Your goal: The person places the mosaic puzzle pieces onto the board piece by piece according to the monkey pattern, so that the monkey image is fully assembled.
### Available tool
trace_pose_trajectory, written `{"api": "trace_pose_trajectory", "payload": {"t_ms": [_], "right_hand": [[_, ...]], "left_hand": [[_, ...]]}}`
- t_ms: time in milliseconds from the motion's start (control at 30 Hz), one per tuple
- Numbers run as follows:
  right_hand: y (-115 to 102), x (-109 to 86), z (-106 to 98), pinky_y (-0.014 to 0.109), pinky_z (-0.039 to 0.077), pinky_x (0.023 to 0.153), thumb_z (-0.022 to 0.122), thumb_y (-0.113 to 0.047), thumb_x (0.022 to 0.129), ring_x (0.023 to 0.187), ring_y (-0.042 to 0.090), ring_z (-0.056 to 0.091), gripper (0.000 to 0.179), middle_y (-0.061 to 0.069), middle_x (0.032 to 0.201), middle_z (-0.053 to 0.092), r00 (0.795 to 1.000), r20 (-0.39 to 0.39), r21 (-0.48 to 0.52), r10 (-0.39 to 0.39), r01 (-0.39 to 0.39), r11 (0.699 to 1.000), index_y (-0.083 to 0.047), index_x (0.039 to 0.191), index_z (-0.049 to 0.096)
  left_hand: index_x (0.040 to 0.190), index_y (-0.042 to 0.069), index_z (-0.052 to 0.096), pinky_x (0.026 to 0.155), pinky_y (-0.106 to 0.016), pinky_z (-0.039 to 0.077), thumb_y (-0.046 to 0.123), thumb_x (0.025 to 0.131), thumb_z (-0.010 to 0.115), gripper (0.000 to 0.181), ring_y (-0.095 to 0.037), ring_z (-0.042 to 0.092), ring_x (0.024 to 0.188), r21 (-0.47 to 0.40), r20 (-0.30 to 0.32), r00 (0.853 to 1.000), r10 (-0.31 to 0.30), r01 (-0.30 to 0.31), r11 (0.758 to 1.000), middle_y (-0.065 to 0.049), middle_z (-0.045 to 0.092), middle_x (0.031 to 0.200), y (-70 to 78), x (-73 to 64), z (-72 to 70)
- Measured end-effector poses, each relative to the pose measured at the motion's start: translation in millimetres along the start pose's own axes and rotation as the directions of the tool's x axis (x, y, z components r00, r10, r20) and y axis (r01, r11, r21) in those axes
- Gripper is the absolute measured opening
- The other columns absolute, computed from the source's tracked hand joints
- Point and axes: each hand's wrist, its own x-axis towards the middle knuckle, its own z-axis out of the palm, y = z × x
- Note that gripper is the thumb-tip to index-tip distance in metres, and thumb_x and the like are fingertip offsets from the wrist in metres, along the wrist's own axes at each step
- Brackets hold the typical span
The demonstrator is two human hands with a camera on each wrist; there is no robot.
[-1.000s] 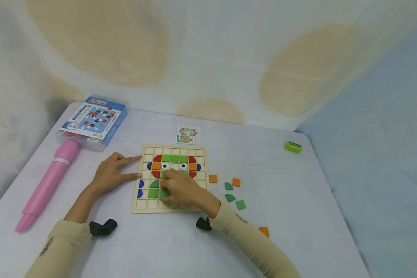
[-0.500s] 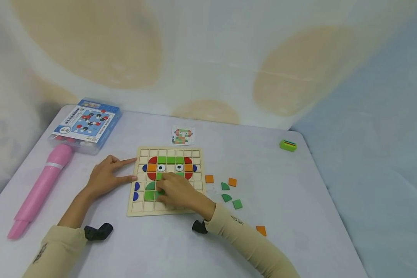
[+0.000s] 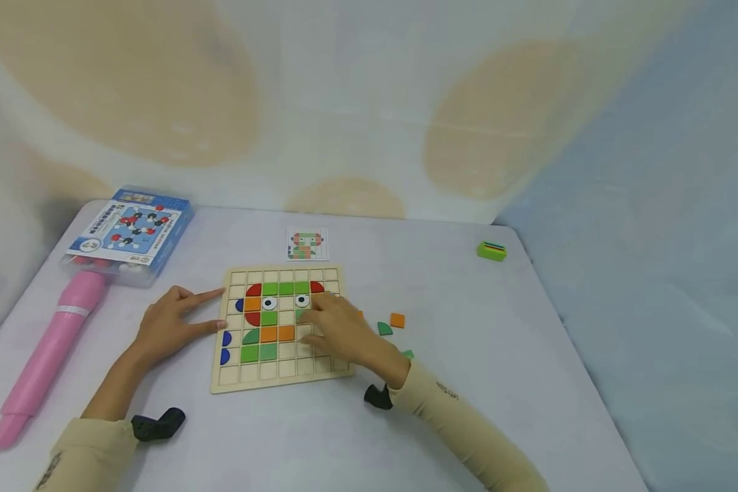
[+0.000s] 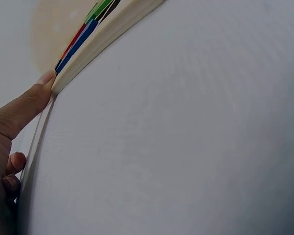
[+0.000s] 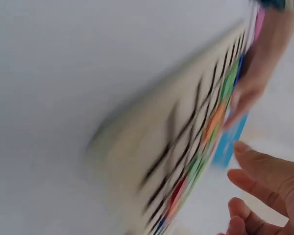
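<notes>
A wooden grid board (image 3: 246, 376) lies on the table with coloured pieces in its cells, among them two eye pieces (image 3: 270, 303). Two orange squares (image 3: 277, 333) sit side by side below them. My left hand (image 3: 171, 321) touches the board's left edge with thumb and index finger spread; in the left wrist view the thumb (image 4: 27, 107) rests at the board's corner. Over the board's right part hovers my right hand (image 3: 341, 331), covering some pieces. In the right wrist view its thumb and fingers (image 5: 264, 169) are apart, with nothing seen between them.
Right of the board lie loose pieces, including an orange square (image 3: 397, 320) and a green quarter-circle (image 3: 385, 329). A pattern card (image 3: 307, 244) lies behind it. At left are a molecule-model box (image 3: 129, 232) and a pink stick-like object (image 3: 49, 355); a small green block (image 3: 491, 251) sits far right.
My right hand has lifted from the board's middle and moved right, uncovering the two orange squares. My left hand stays at the board's edge. The head view has shifted.
</notes>
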Motion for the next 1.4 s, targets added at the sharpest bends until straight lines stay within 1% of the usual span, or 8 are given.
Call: {"api": "trace_pose_trajectory", "payload": {"t_ms": [167,300,567,767,867,1033,1233,1400], "right_hand": [[45,-16.9,-2,0.025,0.042,0.074,0.079,-0.026,0.086,0.089,0.014,0.050,0.032,0.002,0.100,0.059,0.992,0.006,-0.001,0.129,-0.129,0.992,-0.011,0.114,0.074],[64,-25.4,4,0.027,0.046,0.076,0.080,-0.028,0.085,0.091,0.016,0.052,0.033,0.003,0.100,0.059,0.979,0.023,-0.049,0.204,-0.203,0.978,-0.010,0.112,0.076],[72,-33.1,10,0.027,0.045,0.073,0.080,-0.026,0.085,0.085,0.016,0.051,0.024,0.004,0.095,0.059,0.982,0.012,-0.027,0.190,-0.190,0.981,-0.005,0.096,0.078],[71,-32.2,5,0.028,0.045,0.073,0.081,-0.030,0.082,0.084,0.014,0.050,0.024,0.001,0.092,0.058,0.982,-0.019,-0.025,0.186,-0.187,0.982,-0.008,0.091,0.078],[64,-27.3,1,0.028,0.045,0.074,0.082,-0.031,0.082,0.084,0.014,0.050,0.026,0.002,0.091,0.058,0.987,-0.031,0.012,0.155,-0.155,0.988,-0.008,0.092,0.077],[38,-15.4,-1,0.026,0.044,0.074,0.081,-0.034,0.082,0.085,0.014,0.048,0.028,0.001,0.092,0.057,0.999,-0.034,0.021,0.024,-0.023,1.000,-0.008,0.093,0.077],[6,0.1,8,0.021,0.041,0.072,0.079,-0.037,0.084,0.082,0.012,0.048,0.029,-0.001,0.090,0.056,0.985,-0.059,-0.022,-0.161,0.160,0.987,-0.009,0.091,0.077],[-9,10.0,15,0.022,0.042,0.079,0.076,-0.038,0.086,0.086,0.012,0.048,0.025,-0.002,0.092,0.056,0.981,-0.023,-0.082,-0.193,0.191,0.978,-0.013,0.091,0.076]], "left_hand": [[0.143,0.018,0.054,0.073,-0.041,0.028,0.059,0.081,0.073,0.077,-0.026,0.040,0.093,0.010,-0.014,1.000,-0.002,0.002,1.000,-0.013,0.044,0.103,-1.6,-4.2,-3.9],[0.143,0.018,0.055,0.072,-0.039,0.029,0.057,0.080,0.075,0.076,-0.026,0.041,0.092,0.008,-0.015,1.000,-0.002,0.003,1.000,-0.013,0.045,0.102,-3.0,-4.9,-2.2],[0.142,0.020,0.056,0.071,-0.038,0.030,0.056,0.080,0.076,0.075,-0.026,0.041,0.090,0.006,-0.016,1.000,-0.001,0.001,1.000,-0.012,0.045,0.100,-2.4,-5.4,-0.3],[0.142,0.019,0.056,0.071,-0.038,0.029,0.056,0.080,0.076,0.074,-0.025,0.041,0.089,0.016,-0.024,1.000,-0.001,0.001,1.000,-0.012,0.044,0.100,-2.5,-6.1,-4.3],[0.141,0.019,0.056,0.071,-0.038,0.029,0.056,0.080,0.075,0.074,-0.025,0.041,0.089,0.016,-0.033,0.999,0.004,-0.003,1.000,-0.012,0.044,0.099,-2.3,-5.0,-5.6],[0.141,0.021,0.057,0.071,-0.038,0.029,0.058,0.080,0.075,0.074,-0.024,0.040,0.088,0.002,-0.038,0.999,0.015,-0.015,1.000,-0.011,0.044,0.099,-1.4,-1.3,-3.9],[0.142,0.022,0.056,0.072,-0.038,0.029,0.058,0.080,0.075,0.074,-0.024,0.040,0.089,-0.009,-0.027,1.000,0.005,-0.005,1.000,-0.010,0.044,0.100,-0.6,0.6,-1.8],[0.142,0.023,0.056,0.072,-0.038,0.029,0.059,0.080,0.074,0.074,-0.024,0.041,0.090,-0.018,-0.020,1.000,-0.003,0.003,1.000,-0.011,0.043,0.101,1.6,0.2,-3.0]]}}
